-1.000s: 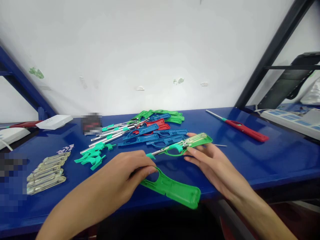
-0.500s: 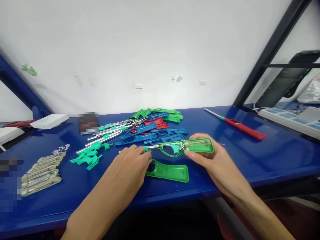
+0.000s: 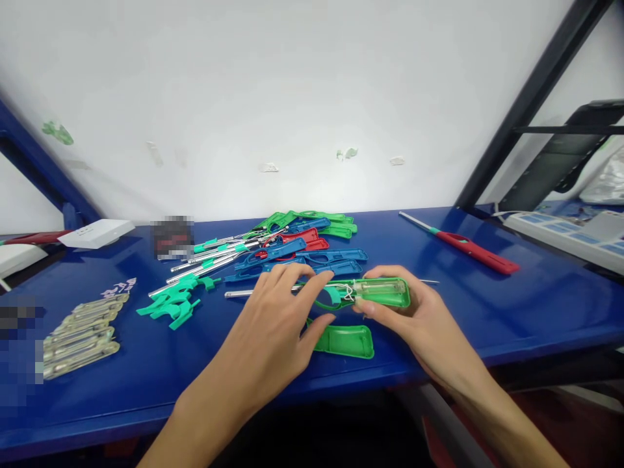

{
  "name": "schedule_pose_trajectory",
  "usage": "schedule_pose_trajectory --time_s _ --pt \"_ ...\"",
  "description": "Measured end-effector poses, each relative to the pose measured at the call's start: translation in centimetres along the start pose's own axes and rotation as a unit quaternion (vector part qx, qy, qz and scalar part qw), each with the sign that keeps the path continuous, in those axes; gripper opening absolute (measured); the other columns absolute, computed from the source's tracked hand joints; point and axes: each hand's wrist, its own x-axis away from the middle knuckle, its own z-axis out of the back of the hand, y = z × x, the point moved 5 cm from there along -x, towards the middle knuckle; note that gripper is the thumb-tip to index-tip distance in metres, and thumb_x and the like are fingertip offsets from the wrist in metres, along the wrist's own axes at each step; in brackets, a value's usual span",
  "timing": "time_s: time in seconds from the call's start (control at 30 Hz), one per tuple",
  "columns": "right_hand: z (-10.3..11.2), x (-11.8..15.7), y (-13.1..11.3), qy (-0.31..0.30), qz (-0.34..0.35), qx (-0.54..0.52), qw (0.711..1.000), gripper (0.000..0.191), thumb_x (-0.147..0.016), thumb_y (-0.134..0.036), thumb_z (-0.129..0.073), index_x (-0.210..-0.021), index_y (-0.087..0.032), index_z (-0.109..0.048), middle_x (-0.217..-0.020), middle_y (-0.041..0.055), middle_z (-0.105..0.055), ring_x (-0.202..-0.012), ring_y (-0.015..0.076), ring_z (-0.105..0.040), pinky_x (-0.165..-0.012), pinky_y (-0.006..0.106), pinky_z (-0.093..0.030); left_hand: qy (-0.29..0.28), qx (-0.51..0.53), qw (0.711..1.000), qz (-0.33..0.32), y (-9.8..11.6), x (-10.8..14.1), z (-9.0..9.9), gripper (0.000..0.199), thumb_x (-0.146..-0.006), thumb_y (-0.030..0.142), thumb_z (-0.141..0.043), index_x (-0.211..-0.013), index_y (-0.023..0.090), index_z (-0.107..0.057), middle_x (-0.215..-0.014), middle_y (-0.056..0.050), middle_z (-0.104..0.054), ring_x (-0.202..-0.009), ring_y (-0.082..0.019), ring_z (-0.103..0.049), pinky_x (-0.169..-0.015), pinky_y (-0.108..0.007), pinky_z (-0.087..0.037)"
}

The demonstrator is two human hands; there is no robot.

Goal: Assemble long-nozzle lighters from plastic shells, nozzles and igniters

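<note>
Since half a second earlier, the left hand [image 3: 277,318] had shifted rightward along a slim, shiny metal tube [image 3: 237,294], its thumb and forefinger spreading apart. Its grip stood loosely parted around the middle of a hollow, glossy green plastic half-shell [image 3: 403,294]; whether the fingertips touched the rim could not be told. With the right hand [image 3: 419,305], the grip grasped that half-shell near its broad, rounded end, over the smooth blue worktop [image 3: 453,318], thumb in front, fingers behind. Inside sat a clear, elongated plastic tank [image 3: 383,287], looped white wire [image 3: 348,292] and a curved teal plastic trigger [image 3: 333,296]. Near the front edge lay a loose, trough-shaped green plastic cover [image 3: 348,341], partly hidden by the left hand. Beyond were long, hollow blue plastic half-shells [image 3: 353,255].
</note>
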Motion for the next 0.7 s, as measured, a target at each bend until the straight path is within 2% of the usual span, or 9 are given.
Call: schedule_pose_trajectory --time_s 0.07,0.13,0.3,0.43,0.7 --pt "-0.2 0.0 -0.2 -0.014 -0.002 0.004 1.0 0.041 -0.082 -0.047 -0.09 -0.113 -0.028 -0.07 -0.09 -0.0011 -0.08 -0.082 0.0197 -0.077 -0.078 0.03 -0.063 -0.019 0.003 1.0 -0.007 -0.3 0.1 -0.8 0.041 -0.102 0.018 -0.068 -0.142 0.018 -0.058 -0.13 -0.012 -0.068 -0.118 -0.032 -0.063 -0.097 -0.049 -0.052" --pt "-0.4 0.1 -0.4 -0.028 -0.004 0.009 1.0 0.039 -0.085 -0.048 -0.088 -0.113 -0.026 -0.072 -0.088 0.0008 -0.082 -0.084 0.0212 -0.079 -0.082 0.032 -0.064 -0.03 0.0 0.999 -0.014 -0.7 0.2 -1.2 0.035 -0.103 0.016 -0.067 -0.138 0.019 -0.061 -0.125 -0.009 -0.071 -0.112 -0.029 -0.066 -0.093 -0.046 -0.052" --pt "-0.5 0.3 -0.4 -0.028 -0.007 0.013 0.999 0.039 -0.087 -0.051 -0.086 -0.115 -0.025 -0.074 -0.088 0.0027 -0.083 -0.086 0.0231 -0.081 -0.086 0.034 -0.065 0.011 -0.016 0.999 -0.036 -1.6 0.2 -0.5 0.026 -0.107 0.008 -0.057 -0.128 0.02 -0.066 -0.121 -0.006 -0.075 -0.1 -0.023 -0.069 -0.087 -0.038 -0.052" --pt "-0.5 0.3 -0.2 -0.026 -0.009 0.015 1.0 0.041 -0.087 -0.051 -0.085 -0.116 -0.025 -0.074 -0.088 0.0029 -0.083 -0.085 0.0237 -0.082 -0.084 0.035 -0.066 0.043 -0.043 0.997 -0.056 -1.2 0.1 0.0 0.02 -0.106 0.008 -0.054 -0.112 0.018 -0.071 -0.11 -0.006 -0.074 -0.089 -0.021 -0.065 -0.08 -0.035 -0.05" --pt "-0.5 0.3 -0.5 -0.022 0.007 0.047 0.999 0.039 -0.09 -0.055 -0.081 -0.115 -0.026 -0.073 -0.087 0.0021 -0.081 -0.082 0.0234 -0.08 -0.08 0.035 -0.065 0.064 -0.092 0.99 -0.087 -0.2 0.1 0.4 0.029 -0.105 0.004 -0.047 -0.103 0.016 -0.072 -0.104 -0.007 -0.075 -0.078 -0.018 -0.062 -0.073 -0.032 -0.049"
